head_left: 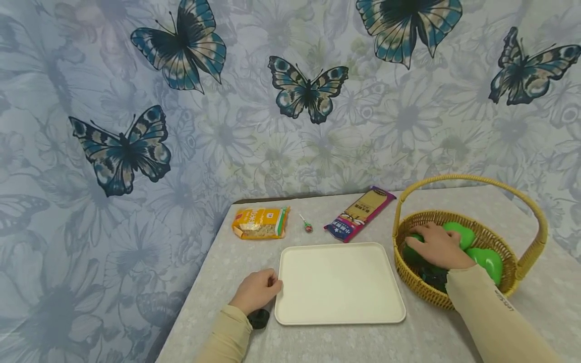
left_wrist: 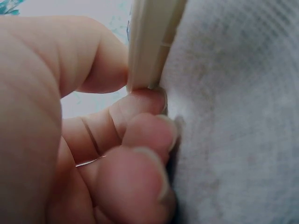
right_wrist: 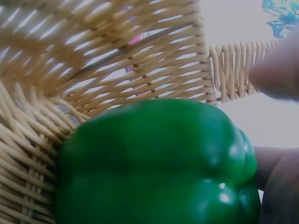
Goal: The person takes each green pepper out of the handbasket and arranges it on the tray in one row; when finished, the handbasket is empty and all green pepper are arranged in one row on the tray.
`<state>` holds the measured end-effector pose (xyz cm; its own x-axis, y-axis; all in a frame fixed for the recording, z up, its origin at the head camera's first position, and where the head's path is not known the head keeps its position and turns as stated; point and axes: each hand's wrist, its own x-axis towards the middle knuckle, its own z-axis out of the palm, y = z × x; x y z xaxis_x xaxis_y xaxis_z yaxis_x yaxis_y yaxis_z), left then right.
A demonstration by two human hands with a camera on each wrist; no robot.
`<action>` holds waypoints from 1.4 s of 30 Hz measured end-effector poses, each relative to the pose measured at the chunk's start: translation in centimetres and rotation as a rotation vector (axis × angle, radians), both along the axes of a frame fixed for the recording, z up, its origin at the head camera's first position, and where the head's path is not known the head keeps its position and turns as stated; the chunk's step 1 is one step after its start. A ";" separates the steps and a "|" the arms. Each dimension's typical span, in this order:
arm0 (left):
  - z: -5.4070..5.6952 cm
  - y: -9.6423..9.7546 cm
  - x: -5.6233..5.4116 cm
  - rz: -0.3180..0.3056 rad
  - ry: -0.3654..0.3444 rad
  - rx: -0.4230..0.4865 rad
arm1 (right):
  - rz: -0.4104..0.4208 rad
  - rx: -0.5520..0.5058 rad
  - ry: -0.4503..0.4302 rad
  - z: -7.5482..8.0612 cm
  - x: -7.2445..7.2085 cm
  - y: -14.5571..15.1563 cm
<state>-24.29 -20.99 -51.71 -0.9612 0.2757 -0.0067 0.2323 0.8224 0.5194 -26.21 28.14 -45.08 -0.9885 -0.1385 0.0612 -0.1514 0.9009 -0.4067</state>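
Dark green pepper: this bell pepper (right_wrist: pixel 154 163) lies inside the wicker basket (head_left: pixel 410 276), by the wall nearest the tray.
Way from the hand: I see it below the right hand (head_left: pixel 438 247), partly covered by it, showing past the thumb on the person's left.
Long axis: in the right wrist view its grooves run crosswise, with the lobed end turned toward the fingers.
Nearer hand: the right, plainly; the left hand (head_left: pixel 256 291) is well apart, across the tray.
Right grip: two digits show spaced apart at the lobed end, one blurred and clear of the skin, the other just beside it; whether they clasp the pepper I cannot tell.
Left grip: thumb and forefinger come together on the near-side short edge of the white tray (head_left: pixel 338 285), pinching its rim.
Basket neighbours: two brighter green pieces, one (head_left: pixel 459 234) beyond the hand, one (head_left: pixel 489 262) beside the right wrist.
Basket handle: it arches (head_left: pixel 469 177) behind the right hand, from where I stand.
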 end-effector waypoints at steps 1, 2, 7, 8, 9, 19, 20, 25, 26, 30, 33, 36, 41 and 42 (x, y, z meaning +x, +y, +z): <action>0.0 0.0 0.0 0.000 -0.001 0.000 | 0.005 -0.004 -0.017 0.0 0.0 0.1; 0.1 0.0 0.0 0.000 0.000 -0.002 | 0.009 -0.015 -0.034 0.0 -0.1 0.1; 0.2 0.1 0.0 -0.002 -0.005 0.004 | 0.026 -0.029 -0.081 -0.1 -0.2 0.3; 0.3 0.1 0.1 -0.002 -0.006 0.004 | 0.027 -0.029 -0.082 -0.1 -0.2 0.3; 0.3 0.1 0.1 -0.003 -0.005 0.006 | 0.028 -0.029 -0.080 -0.1 -0.2 0.3; 0.4 0.0 0.1 -0.003 -0.005 0.007 | 0.000 -0.023 0.031 -0.2 -0.5 0.3; 0.4 0.0 0.1 -0.002 -0.006 0.007 | -0.005 -0.026 0.046 -0.3 -0.5 0.2; 0.4 0.0 0.1 0.003 -0.014 0.004 | -0.016 -0.033 0.078 -0.3 -0.4 0.1; 0.4 0.0 0.1 0.004 -0.016 0.004 | -0.015 -0.032 0.080 -0.3 -0.4 0.1; 0.2 0.1 0.2 0.006 -0.020 0.001 | -0.005 -0.021 0.088 -0.5 -0.2 0.2; 0.2 0.1 0.3 0.004 -0.019 0.004 | 0.009 -0.011 0.095 -0.5 -0.2 0.2; 0.2 0.0 0.3 0.000 -0.015 0.009 | 0.035 -0.024 0.074 -0.4 -0.1 0.3; 0.3 0.1 0.4 0.002 -0.012 0.008 | 0.072 -0.095 0.036 -0.1 -0.1 0.3; 0.3 0.1 0.3 0.004 -0.013 0.006 | 0.077 -0.099 0.034 -0.1 -0.1 0.3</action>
